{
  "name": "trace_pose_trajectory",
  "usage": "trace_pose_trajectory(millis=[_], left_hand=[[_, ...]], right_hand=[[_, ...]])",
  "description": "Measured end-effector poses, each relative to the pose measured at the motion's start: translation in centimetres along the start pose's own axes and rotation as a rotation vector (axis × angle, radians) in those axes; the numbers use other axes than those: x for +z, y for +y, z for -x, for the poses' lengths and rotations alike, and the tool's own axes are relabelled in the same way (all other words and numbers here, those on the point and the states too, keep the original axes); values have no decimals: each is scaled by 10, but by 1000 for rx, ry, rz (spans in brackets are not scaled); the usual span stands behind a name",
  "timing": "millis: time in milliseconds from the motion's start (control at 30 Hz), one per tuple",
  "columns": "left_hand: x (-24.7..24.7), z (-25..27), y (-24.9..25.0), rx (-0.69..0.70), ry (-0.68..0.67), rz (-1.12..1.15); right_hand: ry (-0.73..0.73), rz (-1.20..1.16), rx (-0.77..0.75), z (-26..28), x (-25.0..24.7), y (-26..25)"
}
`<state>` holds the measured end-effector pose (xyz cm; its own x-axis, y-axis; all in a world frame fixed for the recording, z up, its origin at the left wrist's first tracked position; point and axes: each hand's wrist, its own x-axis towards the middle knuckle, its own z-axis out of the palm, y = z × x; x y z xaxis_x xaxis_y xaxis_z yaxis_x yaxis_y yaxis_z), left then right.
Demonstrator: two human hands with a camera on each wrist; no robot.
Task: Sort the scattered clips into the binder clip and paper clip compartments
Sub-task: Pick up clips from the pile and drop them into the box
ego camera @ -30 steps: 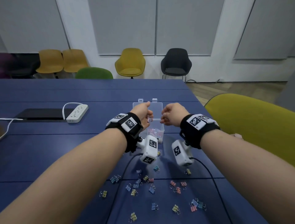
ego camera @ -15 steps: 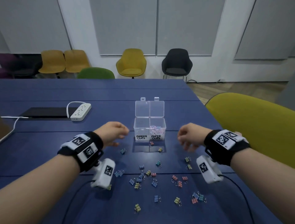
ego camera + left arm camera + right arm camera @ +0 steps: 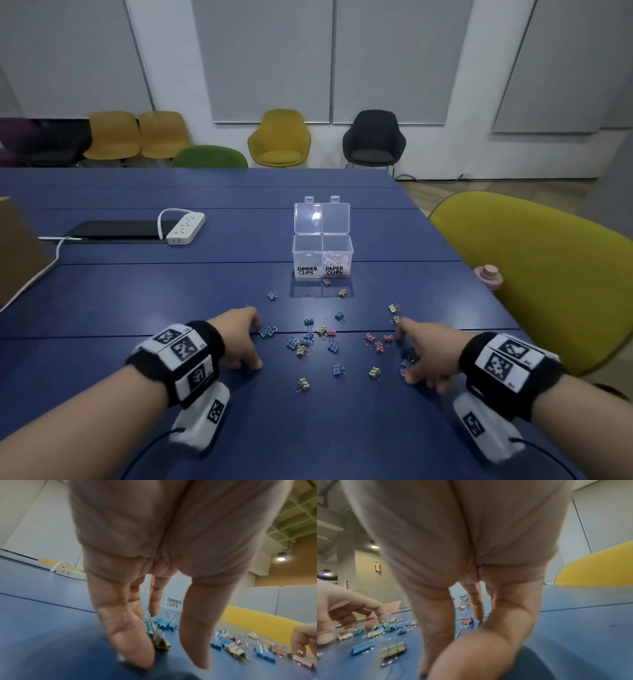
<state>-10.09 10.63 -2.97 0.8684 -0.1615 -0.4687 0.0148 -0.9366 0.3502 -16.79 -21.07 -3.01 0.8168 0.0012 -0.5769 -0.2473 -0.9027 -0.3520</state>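
Neither hand holds a clip: the left hand (image 3: 239,337) has its straight fingers (image 3: 130,642) spread down to the table (image 3: 102,301) beside a blue clip pair (image 3: 267,331), and the right hand (image 3: 424,353) likewise reaches down among pink clips (image 3: 378,342), fingers extended. Both are placed, apparently, to flank the scattered binder clips (image 3: 318,339) for gathering. The clear box (image 3: 322,255) stands well beyond them, lids raised; its binder clip compartment (image 3: 306,251) looks empty, its paper clip compartment (image 3: 337,257) holds clips. Bare tabletop between pile and box leaves room to carry clips forward.
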Motion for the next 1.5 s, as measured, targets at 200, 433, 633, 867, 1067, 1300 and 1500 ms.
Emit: trace_pose_trajectory(millis=[200,433,633,867,1067,1300,1500], left_hand=[[6,-12,26,83,74,-102],[11,-20,33,161,90,-166],[10,-18,37,196,55,-274],[16,-14,45,111,56,-399],[21,-9,58,39,65,-512],[12,-11,52,106,101,-487],[-2,-22,13,-5,48,882]], right_hand=[[122,47,-81,-13,3,-23],[139,233,-111,-28,0,-47],[109,279,-103,-29,-3,-60],[134,478,-74,-35,-2,-70],[128,425,-50,-42,-3,-62],[95,373,-19,-37,-3,-61],[84,272,-16,-36,-7,-58]])
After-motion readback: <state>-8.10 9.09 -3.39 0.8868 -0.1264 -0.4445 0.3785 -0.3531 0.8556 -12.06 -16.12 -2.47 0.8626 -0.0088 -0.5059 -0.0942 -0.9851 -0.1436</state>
